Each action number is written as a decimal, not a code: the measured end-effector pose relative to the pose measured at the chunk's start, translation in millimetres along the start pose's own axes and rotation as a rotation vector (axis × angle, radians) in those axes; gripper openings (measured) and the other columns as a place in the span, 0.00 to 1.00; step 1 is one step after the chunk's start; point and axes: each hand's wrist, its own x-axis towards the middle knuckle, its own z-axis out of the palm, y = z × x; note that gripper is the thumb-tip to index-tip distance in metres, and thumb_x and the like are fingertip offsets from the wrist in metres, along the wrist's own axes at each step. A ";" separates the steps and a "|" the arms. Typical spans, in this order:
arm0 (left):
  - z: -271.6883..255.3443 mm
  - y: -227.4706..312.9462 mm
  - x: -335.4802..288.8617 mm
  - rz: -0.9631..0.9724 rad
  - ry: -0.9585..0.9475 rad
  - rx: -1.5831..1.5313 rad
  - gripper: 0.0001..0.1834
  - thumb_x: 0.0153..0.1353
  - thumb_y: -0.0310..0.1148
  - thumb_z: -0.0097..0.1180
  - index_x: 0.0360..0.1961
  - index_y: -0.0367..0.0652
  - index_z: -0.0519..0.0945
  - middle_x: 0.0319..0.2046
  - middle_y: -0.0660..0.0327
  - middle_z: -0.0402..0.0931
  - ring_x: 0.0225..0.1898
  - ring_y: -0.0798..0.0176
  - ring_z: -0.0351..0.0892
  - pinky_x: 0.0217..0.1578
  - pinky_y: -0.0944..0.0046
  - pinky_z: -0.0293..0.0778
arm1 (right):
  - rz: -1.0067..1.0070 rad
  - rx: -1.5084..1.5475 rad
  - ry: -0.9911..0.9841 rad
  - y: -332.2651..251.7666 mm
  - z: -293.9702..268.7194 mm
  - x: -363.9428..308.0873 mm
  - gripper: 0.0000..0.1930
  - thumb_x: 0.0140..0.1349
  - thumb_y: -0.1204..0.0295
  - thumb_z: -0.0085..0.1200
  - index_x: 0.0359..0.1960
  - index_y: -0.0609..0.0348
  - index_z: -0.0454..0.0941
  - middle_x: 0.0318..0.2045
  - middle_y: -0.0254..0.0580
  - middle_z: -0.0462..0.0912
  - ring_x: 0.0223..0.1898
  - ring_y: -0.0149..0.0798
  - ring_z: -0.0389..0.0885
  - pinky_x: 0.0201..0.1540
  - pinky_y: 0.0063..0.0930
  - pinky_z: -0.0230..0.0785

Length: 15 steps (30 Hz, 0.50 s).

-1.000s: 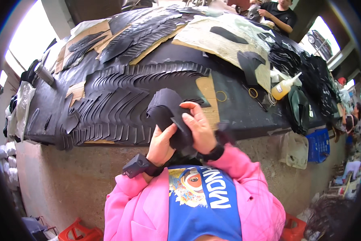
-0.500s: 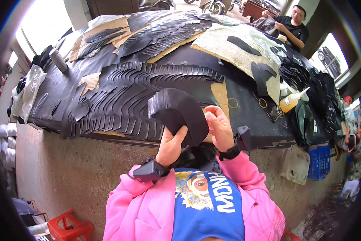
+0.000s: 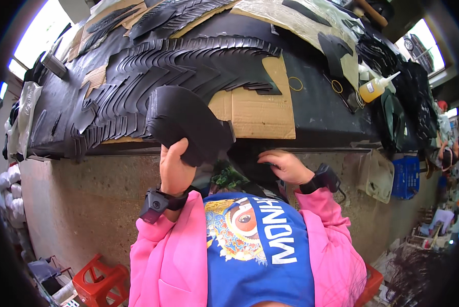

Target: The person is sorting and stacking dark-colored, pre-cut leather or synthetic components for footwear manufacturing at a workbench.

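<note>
My left hand (image 3: 177,169) is closed around a thick stack of curved black pieces (image 3: 183,120), thumb on top, held up at the table's front edge. The pieces look like flat, flexible sheet material, cut in a bent shape. Lower and to the right, over my lap, my right hand (image 3: 287,166) has its fingers drawn together on a black piece (image 3: 251,162); its far end is lost among dark things there. Many similar black pieces (image 3: 155,84) lie fanned in overlapping rows on the black table (image 3: 321,120) ahead of my left hand.
Bare cardboard (image 3: 257,115) lies beyond the stack. To the right are a yellow rubber band (image 3: 295,84), scissors (image 3: 337,88) and a squeeze bottle (image 3: 375,88) of yellow liquid. A metal canister (image 3: 53,65) stands far left. Below are a blue basket (image 3: 406,176) and a red stool (image 3: 100,281).
My left hand has carried the stack left and slightly nearer. My right hand has left the stack's edge and come down to my lap. The view has tilted downward.
</note>
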 end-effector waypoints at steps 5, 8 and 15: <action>-4.1 -0.7 -12.4 -0.048 -0.152 -0.156 0.24 0.59 0.28 0.46 0.57 0.38 0.61 0.53 0.53 0.66 0.54 0.54 0.67 0.54 0.55 0.65 | 0.016 -0.625 -0.179 15.1 18.5 -24.3 0.32 0.44 0.78 0.50 0.57 0.47 0.63 0.58 0.43 0.64 0.57 0.48 0.63 0.59 0.38 0.56; -2.6 -0.3 -19.2 0.001 -0.201 -0.048 0.25 0.59 0.30 0.49 0.58 0.40 0.61 0.53 0.54 0.66 0.54 0.55 0.67 0.53 0.55 0.66 | -0.107 -0.513 -0.183 16.3 26.6 -18.0 0.40 0.41 0.79 0.53 0.61 0.43 0.57 0.61 0.46 0.59 0.57 0.51 0.62 0.58 0.39 0.57; 14.7 -6.2 -25.4 -0.024 -0.073 0.132 0.18 0.60 0.23 0.48 0.52 0.41 0.67 0.46 0.62 0.72 0.45 0.68 0.72 0.45 0.65 0.71 | -0.225 -0.277 -0.210 -3.3 23.0 -10.5 0.30 0.42 0.79 0.54 0.52 0.48 0.68 0.58 0.50 0.61 0.49 0.53 0.72 0.48 0.38 0.68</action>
